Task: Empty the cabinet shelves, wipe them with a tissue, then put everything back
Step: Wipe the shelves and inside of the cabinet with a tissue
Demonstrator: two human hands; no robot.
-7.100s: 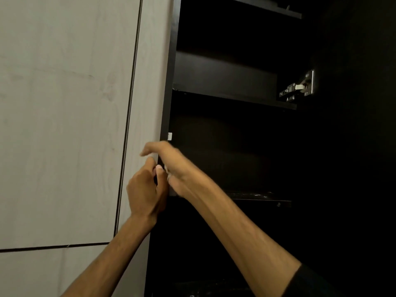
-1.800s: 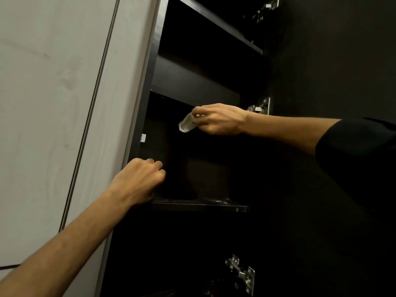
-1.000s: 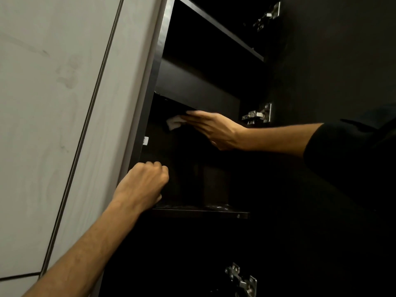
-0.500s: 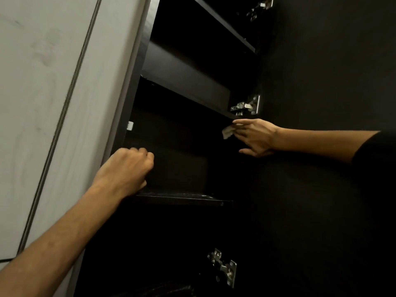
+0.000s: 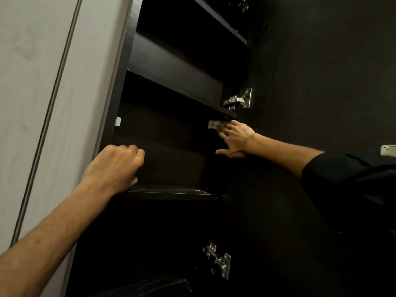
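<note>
1. Our right hand (image 5: 235, 139) kept a flat-fingered grip, pressing a white tissue (image 5: 215, 124) against the cabinet's right side, just under the upper shelf (image 5: 175, 86).
2. Our left hand (image 5: 113, 166) was curled into a fist, holding nothing we could see, at the lower shelf's (image 5: 177, 195) front left edge.
3. A metal hinge (image 5: 237, 101) gleamed above the tissue.

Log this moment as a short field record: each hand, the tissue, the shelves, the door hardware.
left hand: fingers curled, at the front edge of the lower shelf; what it grips cannot be told
right hand: fingers extended, pressing the tissue at the right end of the compartment, just under the upper shelf
shelves: nothing visible on them; interior very dark
hinges: one metal hinge above the right hand, another lower down
</note>
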